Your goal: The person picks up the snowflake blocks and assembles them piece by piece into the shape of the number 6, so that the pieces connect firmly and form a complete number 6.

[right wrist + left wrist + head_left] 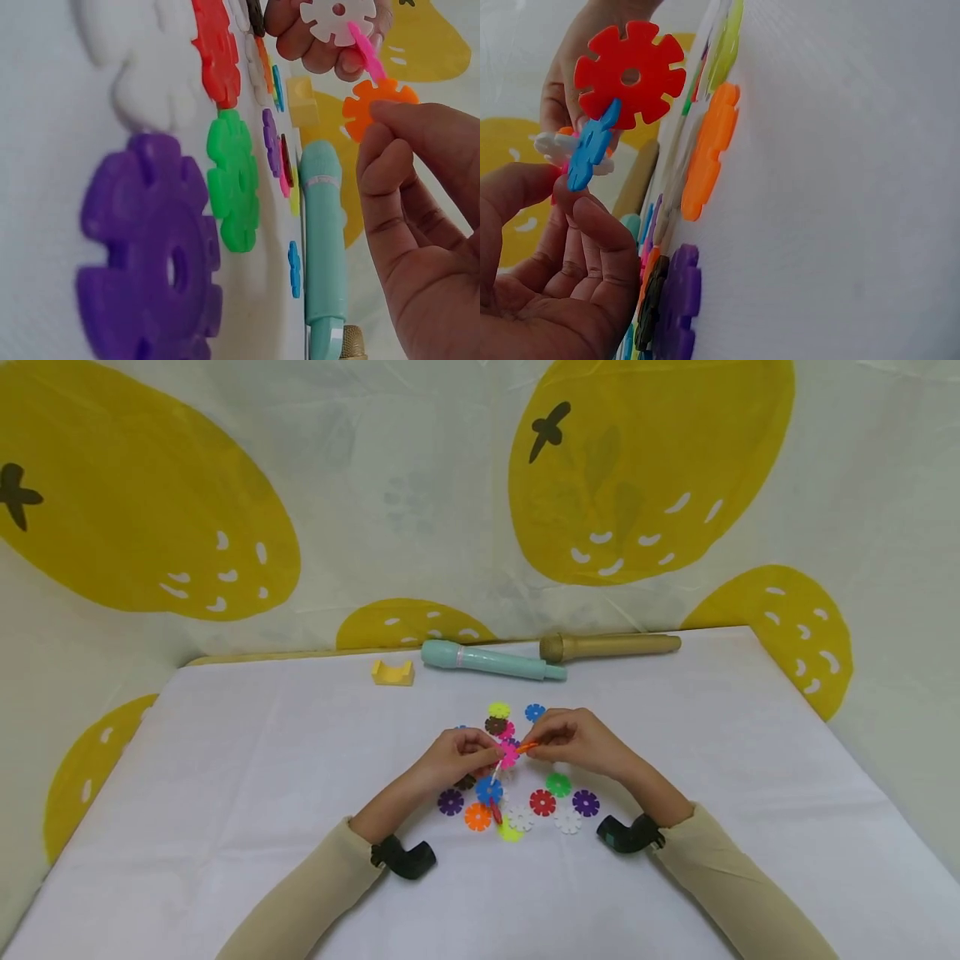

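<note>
Head view: left hand and right hand near each other over the white tabletop. Left pinches a pink disc, thumb against fingertips. Right pinches an orange disc that meets the pink one's edge. Running off the grip toward the wearer: white disc edge-on, blue disc, red disc. Right of these, loose red disc and green disc. Beyond the grip, teal microphone-shaped piece, gold one, yellow cradle.

Left wrist view: thumb and finger nearly together at the pink disc, which is mostly hidden. Red disc stands above the grip, slotted into the blue one; white disc just behind.

Right wrist view: thumb and forefinger closed on the orange disc; pink disc joins it to the white disc above the grip. Loose purple disc well to the left.
</note>
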A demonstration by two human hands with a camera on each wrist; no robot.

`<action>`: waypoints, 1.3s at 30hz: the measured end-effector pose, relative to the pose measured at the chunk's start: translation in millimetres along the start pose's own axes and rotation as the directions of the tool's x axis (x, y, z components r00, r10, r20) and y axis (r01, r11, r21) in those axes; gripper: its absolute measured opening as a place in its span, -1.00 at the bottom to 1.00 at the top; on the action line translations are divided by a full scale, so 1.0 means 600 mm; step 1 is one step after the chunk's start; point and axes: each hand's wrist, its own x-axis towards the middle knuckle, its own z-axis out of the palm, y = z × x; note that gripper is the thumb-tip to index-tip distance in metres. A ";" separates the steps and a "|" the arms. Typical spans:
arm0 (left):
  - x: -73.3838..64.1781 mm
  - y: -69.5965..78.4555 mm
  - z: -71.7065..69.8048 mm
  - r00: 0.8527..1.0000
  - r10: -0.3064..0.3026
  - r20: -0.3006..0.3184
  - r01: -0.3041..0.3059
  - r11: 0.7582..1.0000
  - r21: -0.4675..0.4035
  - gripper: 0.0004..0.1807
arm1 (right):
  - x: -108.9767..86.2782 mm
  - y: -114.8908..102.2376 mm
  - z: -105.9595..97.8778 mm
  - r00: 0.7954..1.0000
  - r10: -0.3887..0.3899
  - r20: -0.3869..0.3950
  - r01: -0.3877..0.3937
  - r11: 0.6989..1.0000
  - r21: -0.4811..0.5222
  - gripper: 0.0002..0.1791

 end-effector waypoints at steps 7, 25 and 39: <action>-0.001 0.001 -0.002 1.000 0.002 0.015 -0.002 1.000 -0.010 -0.74 | 0.000 0.000 -0.005 0.998 0.061 0.003 -0.061 0.997 0.043 -0.85; 0.002 -0.001 -0.001 0.999 0.015 0.029 -0.016 1.000 0.008 -0.76 | 0.000 0.001 -0.003 0.998 0.063 0.018 -0.064 0.996 0.057 -0.84; 0.002 -0.005 0.001 0.998 0.045 0.034 -0.046 0.999 0.016 -0.77 | -0.001 0.000 0.006 0.999 -0.040 -0.002 0.040 0.999 -0.004 -0.88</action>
